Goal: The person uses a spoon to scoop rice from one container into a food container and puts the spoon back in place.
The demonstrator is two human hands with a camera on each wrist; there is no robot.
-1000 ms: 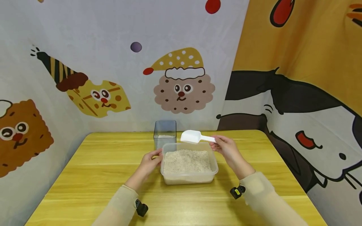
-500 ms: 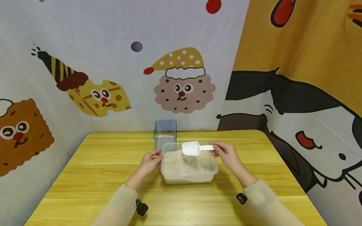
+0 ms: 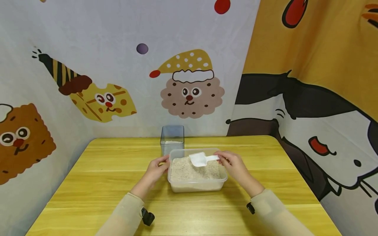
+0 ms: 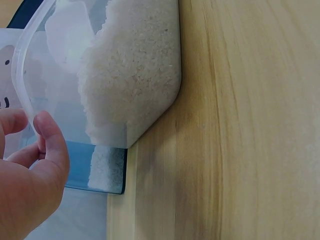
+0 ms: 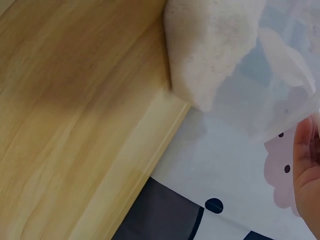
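A clear plastic container (image 3: 196,187) stands on the wooden table with rice (image 3: 182,170) heaped inside. My left hand (image 3: 155,169) pinches its left rim between thumb and fingers; the left wrist view shows this grip on the rim (image 4: 21,65) up close. By its handle, my right hand (image 3: 235,165) holds a white scoop (image 3: 199,159) over the rice, inside the outline of the container. Through the cloudy wall in the right wrist view, the scoop (image 5: 285,57) appears above the rice surface. Whether any rice lies in its bowl, I cannot tell.
Just behind the container, slightly left, stands a tall bluish see-through bin (image 3: 172,133) with some white grains in it. The wooden table (image 3: 103,183) ends at a cartoon-printed cloth (image 3: 118,65) at the back.
My right hand has brought the scoop from above the container's back rim down and toward me, over the rice. The left hand stays on the rim.
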